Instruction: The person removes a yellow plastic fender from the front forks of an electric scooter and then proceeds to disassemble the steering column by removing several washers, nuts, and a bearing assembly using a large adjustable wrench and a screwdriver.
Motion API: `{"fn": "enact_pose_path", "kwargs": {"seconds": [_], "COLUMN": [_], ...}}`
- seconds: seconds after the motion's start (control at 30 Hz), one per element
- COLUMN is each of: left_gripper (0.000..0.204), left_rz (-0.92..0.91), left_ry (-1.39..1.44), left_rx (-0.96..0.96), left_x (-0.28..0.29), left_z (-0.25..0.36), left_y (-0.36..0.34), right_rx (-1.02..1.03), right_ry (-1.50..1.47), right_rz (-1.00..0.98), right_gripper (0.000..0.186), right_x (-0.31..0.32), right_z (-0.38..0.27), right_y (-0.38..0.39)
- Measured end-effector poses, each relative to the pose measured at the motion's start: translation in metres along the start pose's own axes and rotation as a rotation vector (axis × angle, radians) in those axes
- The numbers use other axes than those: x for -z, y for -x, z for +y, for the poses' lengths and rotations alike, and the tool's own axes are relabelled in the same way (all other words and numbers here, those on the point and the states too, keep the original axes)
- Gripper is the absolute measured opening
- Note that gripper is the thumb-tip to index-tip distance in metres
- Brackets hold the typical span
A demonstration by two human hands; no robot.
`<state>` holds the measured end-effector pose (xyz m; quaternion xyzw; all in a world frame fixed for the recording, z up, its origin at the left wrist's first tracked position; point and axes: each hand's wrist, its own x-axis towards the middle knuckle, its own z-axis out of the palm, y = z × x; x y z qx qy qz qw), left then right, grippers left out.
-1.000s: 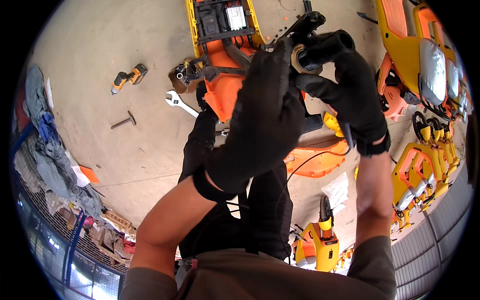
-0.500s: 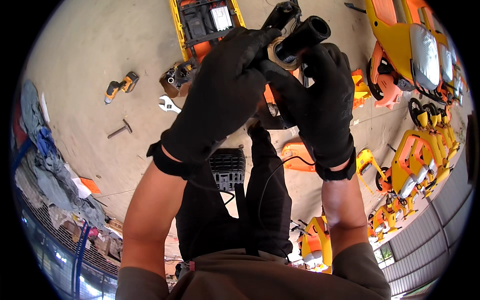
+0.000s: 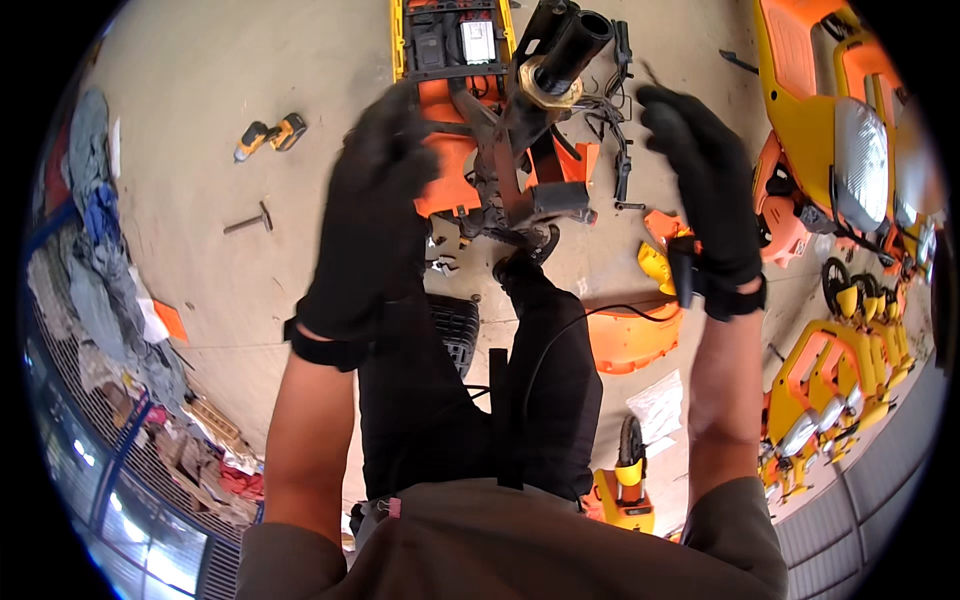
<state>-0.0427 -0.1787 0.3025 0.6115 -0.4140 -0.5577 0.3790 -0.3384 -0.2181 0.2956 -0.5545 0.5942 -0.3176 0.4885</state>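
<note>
Before me stands a partly stripped vehicle frame with an orange body panel [image 3: 445,185]. A black tube [image 3: 578,50] rises from it through a brass-coloured ring [image 3: 550,88]. My left hand [image 3: 380,180], in a black glove, is left of the tube, apart from it and over the frame's left side; its fingers are smeared by motion. My right hand [image 3: 705,165], gloved too, is raised to the right of the tube, touching nothing I can see. Its fingers reach up and inward, somewhat blurred, with no held thing visible.
On the floor at left lie a yellow-black cordless drill [image 3: 270,137] and a hammer [image 3: 250,218]. Cables and a black bar [image 3: 622,130] lie right of the frame. A black crate [image 3: 455,330] and an orange panel [image 3: 632,338] are nearer. Yellow-orange vehicles [image 3: 825,375] line the right.
Both hands have let go of the black tube and moved apart, left hand leftward, right hand rightward. The ring and the frame beneath now show. The view has shifted a little.
</note>
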Motion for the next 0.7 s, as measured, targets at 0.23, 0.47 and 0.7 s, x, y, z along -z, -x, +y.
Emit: {"fn": "enact_pose_path", "kwargs": {"seconds": [0.23,0.47,0.7], "left_gripper": [0.041,0.031,0.028], "left_rz": [-0.047,-0.147,-0.185], "left_ry": [0.057,-0.159,-0.366], "left_rx": [0.294,0.276,0.075], "left_x": [0.016,0.017,0.114], "left_z": [-0.019,-0.061,-0.182], "left_y": [0.087,0.107,0.085], "right_rx": [-0.358,-0.550,-0.700], "right_ry": [-0.323,-0.735,-0.899], "right_rz": [-0.383,-0.480,-0.193], "right_gripper": [0.031,0.053,0.029], "right_x": [0.050,-0.113,-0.283], "right_z": [0.010,0.040,0.121], "right_y": [0.116,0.181,0.176]}}
